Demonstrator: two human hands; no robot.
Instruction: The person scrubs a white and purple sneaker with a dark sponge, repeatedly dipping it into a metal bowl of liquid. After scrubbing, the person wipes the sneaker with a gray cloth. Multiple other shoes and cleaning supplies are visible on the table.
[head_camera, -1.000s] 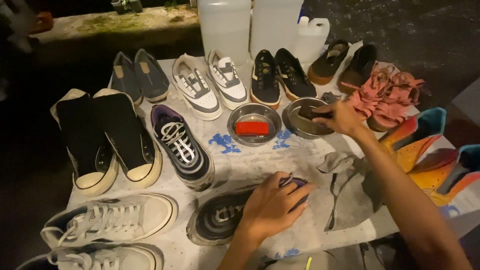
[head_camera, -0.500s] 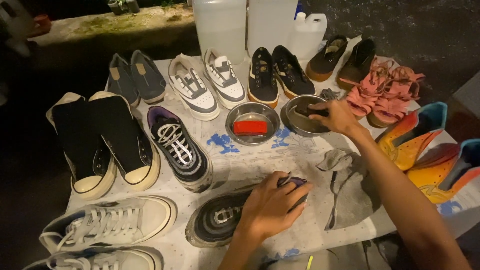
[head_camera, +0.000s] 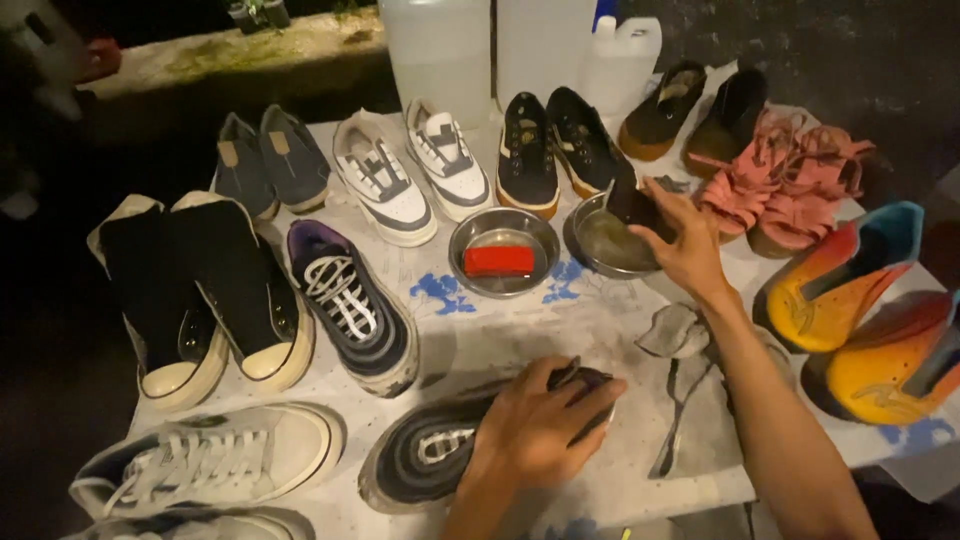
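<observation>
My left hand (head_camera: 540, 425) presses down on the heel of a dark striped sneaker (head_camera: 430, 455) lying near the front of the white mat. My right hand (head_camera: 680, 240) grips a dark brush (head_camera: 632, 200) at the rim of a round metal bowl (head_camera: 600, 245) holding murky liquid. A second metal bowl (head_camera: 503, 232) just to its left contains a red bar (head_camera: 498, 261). A matching dark striped sneaker (head_camera: 350, 305) with white laces sits to the left.
Pairs of shoes ring the mat: black high-tops (head_camera: 200, 290), white sneakers (head_camera: 415, 175), black slip-ons (head_camera: 555, 145), pink sandals (head_camera: 790, 190), orange-blue shoes (head_camera: 860, 300). A grey rag (head_camera: 690, 375) lies under my right forearm. Plastic jugs (head_camera: 440, 45) stand behind.
My right hand has lifted the brush from inside the metal bowl to its rim. The view has shifted slightly; my left hand stays on the sneaker.
</observation>
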